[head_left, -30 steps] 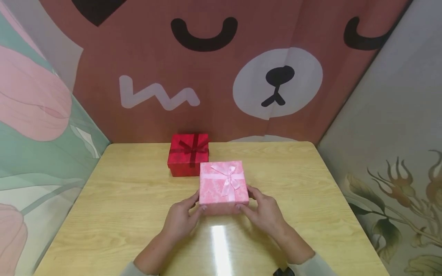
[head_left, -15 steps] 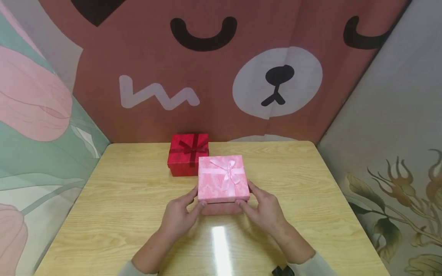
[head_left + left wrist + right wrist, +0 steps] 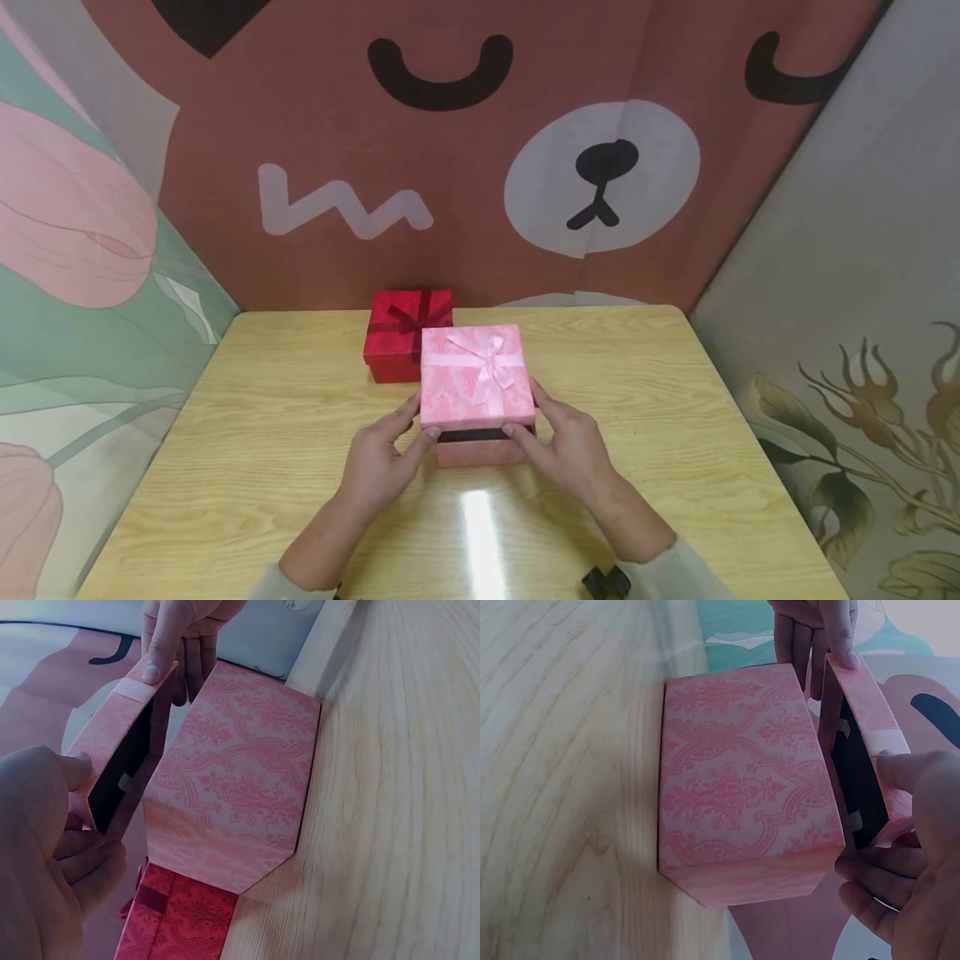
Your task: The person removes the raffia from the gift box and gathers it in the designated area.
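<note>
A pink patterned gift box lid (image 3: 465, 396) with a ribbon bow is raised above its box base (image 3: 480, 454). A dark gap shows between the two in the head view. My left hand (image 3: 378, 462) grips the lid's left side, thumb on the front edge. Opposite it, my right hand (image 3: 573, 446) holds the right side in the same way. Both wrist views reveal the lid's black inside (image 3: 124, 780) and the fingers curled beneath its edges. The base (image 3: 742, 765) stands on the table, its inside hidden.
Behind and left of the pink box stands a red gift box (image 3: 393, 337) with a dark red bow, partly covered by the lid. The wooden table (image 3: 247, 417) meets a printed curtain (image 3: 465, 275) at its back edge. A small black object (image 3: 606, 582) is by the right sleeve.
Both hands have raised the pink lid up off its base, shifting it slightly left. The gap under it has opened and widened. The base and the red box stay in place.
</note>
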### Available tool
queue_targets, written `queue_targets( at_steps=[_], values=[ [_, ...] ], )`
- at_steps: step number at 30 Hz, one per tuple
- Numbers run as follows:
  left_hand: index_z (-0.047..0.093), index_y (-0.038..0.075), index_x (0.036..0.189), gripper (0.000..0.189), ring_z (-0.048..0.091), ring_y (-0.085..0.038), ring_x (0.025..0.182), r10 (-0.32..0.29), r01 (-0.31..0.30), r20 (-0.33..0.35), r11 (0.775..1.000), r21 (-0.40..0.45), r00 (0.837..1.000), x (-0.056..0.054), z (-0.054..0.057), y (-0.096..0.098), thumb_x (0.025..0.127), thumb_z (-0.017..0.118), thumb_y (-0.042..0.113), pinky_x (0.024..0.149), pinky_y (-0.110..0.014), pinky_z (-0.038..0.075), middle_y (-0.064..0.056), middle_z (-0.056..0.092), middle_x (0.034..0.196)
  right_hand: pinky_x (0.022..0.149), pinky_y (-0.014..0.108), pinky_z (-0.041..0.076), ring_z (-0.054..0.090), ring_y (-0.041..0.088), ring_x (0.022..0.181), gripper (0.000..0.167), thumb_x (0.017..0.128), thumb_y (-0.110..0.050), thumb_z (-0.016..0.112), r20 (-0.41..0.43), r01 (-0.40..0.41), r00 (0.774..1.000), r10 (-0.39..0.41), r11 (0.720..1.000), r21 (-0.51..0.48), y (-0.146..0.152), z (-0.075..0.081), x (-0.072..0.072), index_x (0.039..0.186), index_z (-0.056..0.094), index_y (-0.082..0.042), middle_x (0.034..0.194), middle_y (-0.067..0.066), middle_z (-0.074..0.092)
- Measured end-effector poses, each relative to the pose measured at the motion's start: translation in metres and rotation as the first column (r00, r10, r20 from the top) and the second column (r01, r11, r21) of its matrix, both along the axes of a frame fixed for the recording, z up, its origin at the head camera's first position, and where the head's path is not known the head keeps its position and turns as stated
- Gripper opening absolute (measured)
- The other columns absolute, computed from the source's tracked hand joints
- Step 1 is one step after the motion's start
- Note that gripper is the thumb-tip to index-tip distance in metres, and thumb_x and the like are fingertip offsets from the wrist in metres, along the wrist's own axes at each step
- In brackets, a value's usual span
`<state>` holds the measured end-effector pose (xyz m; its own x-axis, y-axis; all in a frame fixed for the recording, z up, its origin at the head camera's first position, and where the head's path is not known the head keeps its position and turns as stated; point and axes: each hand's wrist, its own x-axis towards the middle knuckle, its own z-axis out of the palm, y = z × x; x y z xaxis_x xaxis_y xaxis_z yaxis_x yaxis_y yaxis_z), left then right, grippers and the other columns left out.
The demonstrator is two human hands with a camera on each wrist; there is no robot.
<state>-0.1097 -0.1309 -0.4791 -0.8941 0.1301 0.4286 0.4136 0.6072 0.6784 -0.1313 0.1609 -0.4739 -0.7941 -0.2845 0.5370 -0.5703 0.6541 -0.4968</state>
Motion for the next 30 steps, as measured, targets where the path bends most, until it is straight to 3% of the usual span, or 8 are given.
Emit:
queue_targets(
  at_steps=[8,19,25,30],
  values=[
    [0.055,0.013,0.150,0.062,0.059,-0.024,0.132,0.016,-0.015,-0.020,0.998,0.054,1.000,-0.002,0.001,-0.010,0.096,0.076,0.035,0.092,-0.037,0.059,-0.008,0.058,0.148,0.092,0.042,0.060,0.068,0.029,0.119,0.077,0.088,-0.037,0.084,-0.032,-0.033,0.999,0.033,0.999,-0.005,-0.013,0.005,-0.007,0.150,0.054,-0.005,0.135,0.016,0.066],
    [0.062,0.014,0.146,0.058,0.062,-0.024,0.130,0.074,-0.068,-0.022,0.978,0.197,0.997,-0.003,0.006,-0.029,0.092,0.081,0.026,0.095,-0.037,0.057,-0.006,0.063,0.143,0.091,0.040,0.061,0.072,0.023,0.110,0.072,0.089,-0.044,0.082,0.068,-0.039,0.997,0.045,0.996,-0.082,-0.036,0.012,-0.012,0.149,0.055,-0.013,0.128,0.010,0.072],
    [0.066,0.017,0.142,0.053,0.064,-0.014,0.124,0.139,-0.123,-0.036,0.951,0.283,0.990,-0.004,0.006,-0.037,0.091,0.082,0.019,0.099,-0.029,0.054,0.000,0.067,0.137,0.101,0.044,0.056,0.068,0.020,0.121,0.070,0.089,-0.040,0.083,0.099,-0.104,0.987,0.124,0.978,-0.183,-0.049,0.016,-0.015,0.148,0.054,-0.014,0.132,0.006,0.071],
    [0.071,0.012,0.134,0.047,0.064,-0.008,0.120,0.181,-0.155,-0.033,0.914,0.375,0.983,-0.004,0.008,-0.044,0.089,0.083,0.007,0.102,-0.022,0.051,-0.003,0.069,0.131,0.104,0.046,0.054,0.065,0.016,0.124,0.070,0.089,-0.036,0.084,0.101,-0.150,0.979,0.176,0.964,-0.222,-0.058,0.015,-0.017,0.148,0.053,-0.015,0.134,0.005,0.069]
  ],
)
